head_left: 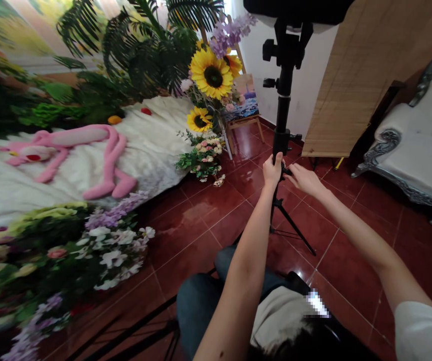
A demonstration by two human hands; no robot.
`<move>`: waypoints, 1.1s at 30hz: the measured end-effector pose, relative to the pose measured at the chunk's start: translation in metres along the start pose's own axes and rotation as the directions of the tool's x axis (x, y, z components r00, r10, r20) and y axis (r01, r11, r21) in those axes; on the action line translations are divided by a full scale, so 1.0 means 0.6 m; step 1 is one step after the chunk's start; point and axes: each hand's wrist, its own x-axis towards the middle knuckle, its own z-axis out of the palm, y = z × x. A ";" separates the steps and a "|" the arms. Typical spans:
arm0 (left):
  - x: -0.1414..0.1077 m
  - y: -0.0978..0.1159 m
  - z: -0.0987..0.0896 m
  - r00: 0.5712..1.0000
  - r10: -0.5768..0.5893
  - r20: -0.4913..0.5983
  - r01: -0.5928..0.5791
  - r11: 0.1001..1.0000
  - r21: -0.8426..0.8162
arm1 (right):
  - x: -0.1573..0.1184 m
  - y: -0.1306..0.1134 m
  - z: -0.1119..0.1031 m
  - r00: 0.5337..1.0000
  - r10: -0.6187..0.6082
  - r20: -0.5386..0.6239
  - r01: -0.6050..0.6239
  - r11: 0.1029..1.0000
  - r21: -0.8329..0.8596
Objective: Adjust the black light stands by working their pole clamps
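Observation:
A black light stand (pixel 284 108) rises from the tiled floor to a dark fixture at the top of the view. Wrapped round its pole, just below a clamp joint, is my left hand (pixel 273 169), thumb pointing up. Close on the right side of the pole, my right hand (pixel 304 179) has its fingertips pressed on a small black knob (pixel 286 171). The stand's thin tripod legs (pixel 295 229) spread out below both hands.
A seated person in jeans (pixel 196 306) is directly below my arms. More black tripod legs (pixel 136 328) lie at the lower left. Sunflowers (pixel 212 76) and a pink plush toy (pixel 106 150) on white cloth (pixel 155 135) are at left, a white armchair (pixel 419 135) at right.

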 end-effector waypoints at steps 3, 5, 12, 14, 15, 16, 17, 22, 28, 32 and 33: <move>-0.001 0.001 -0.001 1.000 -0.015 0.024 0.017 0.999 -0.051 | -0.008 -0.005 -0.020 0.962 -0.239 -0.133 0.147 0.861 -0.488; -0.002 0.002 -0.003 0.999 -0.024 0.048 0.026 0.998 -0.062 | -0.008 -0.006 -0.031 0.931 -0.284 -0.229 0.147 0.866 -0.478; -0.009 0.008 -0.011 1.000 0.026 0.008 -0.026 0.999 0.033 | 0.032 -0.010 -0.010 0.947 -0.055 -0.316 0.117 0.977 0.180; -0.008 0.005 -0.010 0.998 0.057 0.026 -0.058 0.998 0.016 | 0.051 -0.018 0.006 0.960 -0.064 -0.272 0.121 0.972 0.200; -0.008 0.002 -0.009 0.997 0.067 0.040 -0.067 0.998 0.000 | 0.061 -0.023 0.015 0.962 -0.074 -0.262 0.125 0.975 0.184; -0.007 0.001 -0.008 0.996 0.068 0.051 -0.068 0.998 -0.011 | 0.071 -0.029 0.022 0.962 -0.080 -0.260 0.128 0.977 0.172; -0.007 0.000 -0.008 0.996 0.060 0.058 -0.060 0.998 -0.011 | 0.081 -0.034 0.029 0.962 -0.079 -0.263 0.128 0.977 0.172; -0.009 0.001 -0.008 0.999 -0.037 0.030 0.034 0.994 0.105 | 0.121 -0.057 0.029 0.984 -0.077 -0.162 0.132 0.922 0.365; -0.016 0.002 -0.012 1.000 -0.025 -0.011 0.026 0.984 0.177 | 0.137 -0.071 -0.002 0.970 -0.237 0.048 0.167 0.800 0.577; -0.017 0.000 -0.012 1.000 -0.019 -0.009 0.020 0.988 0.154 | 0.142 -0.079 0.016 0.976 -0.139 -0.166 0.209 0.810 0.548; -0.018 -0.001 -0.012 1.000 -0.014 -0.006 0.015 0.989 0.148 | 0.143 -0.080 0.022 0.963 -0.128 -0.235 0.237 0.820 0.521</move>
